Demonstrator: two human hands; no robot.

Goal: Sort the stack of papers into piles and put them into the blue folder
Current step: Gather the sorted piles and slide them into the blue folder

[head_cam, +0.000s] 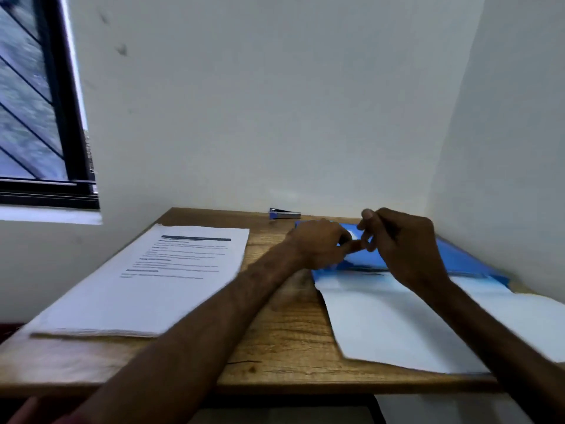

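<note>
Desk [284, 341] of wood holds a paper stack [146, 283] at left, loose sheets [397, 319] at right overlapping the blue folder [458, 258]. Both hands, left [318, 246] and right [403, 243], meet fingertip to fingertip over the folder, perhaps pinching something; blur hides it. Stapler [285, 214] lies by the wall.

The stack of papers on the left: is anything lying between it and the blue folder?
Nothing rests on the bare table between the stack of papers and blue folder; only the left forearm crosses above.
</note>
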